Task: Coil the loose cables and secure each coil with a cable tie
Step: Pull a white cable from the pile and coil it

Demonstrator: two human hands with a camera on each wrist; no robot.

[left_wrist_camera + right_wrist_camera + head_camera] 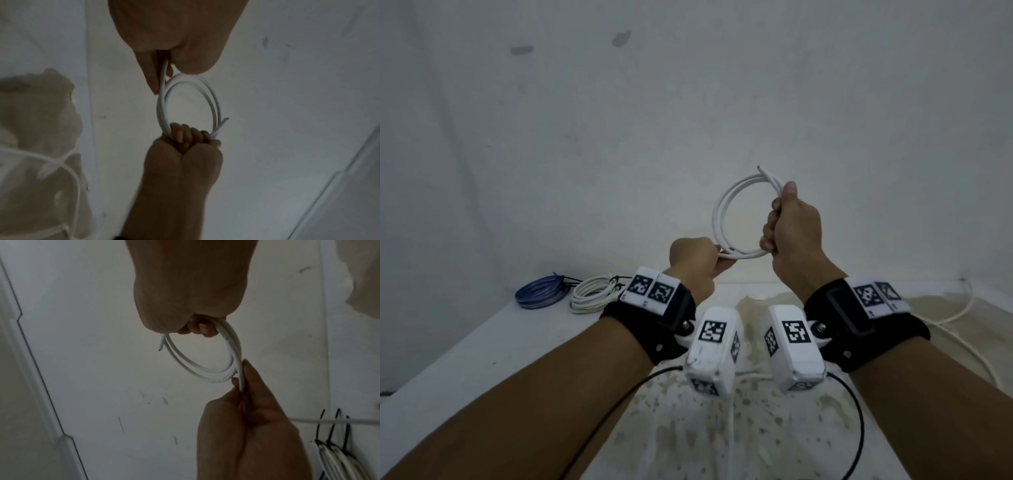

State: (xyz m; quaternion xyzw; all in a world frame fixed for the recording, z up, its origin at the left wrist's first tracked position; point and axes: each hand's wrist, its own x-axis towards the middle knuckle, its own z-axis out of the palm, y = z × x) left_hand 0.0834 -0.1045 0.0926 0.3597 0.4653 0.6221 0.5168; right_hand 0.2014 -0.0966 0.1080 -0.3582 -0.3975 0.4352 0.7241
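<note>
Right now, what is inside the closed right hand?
The right hand grips several turns of the white cable, and one cut end sticks out above the fist. How many turns pass through the palm cannot be seen; the fingers cover them.

A pale wall [688, 102] fills the upper part of the head view, bearing two dark smudges: one to the left [521, 50], one higher and to the right [621, 37]. Below it lies a white table [465, 349], its middle covered by a brownish, speckled stain [688, 428] that reaches back to the wall. The left wrist view shows the same stain [30, 113] as a blurred tan patch. In the right wrist view a dark stepped line [20, 316] runs down the pale surface, and a few small grey marks [164, 400] lie near the middle.
</note>
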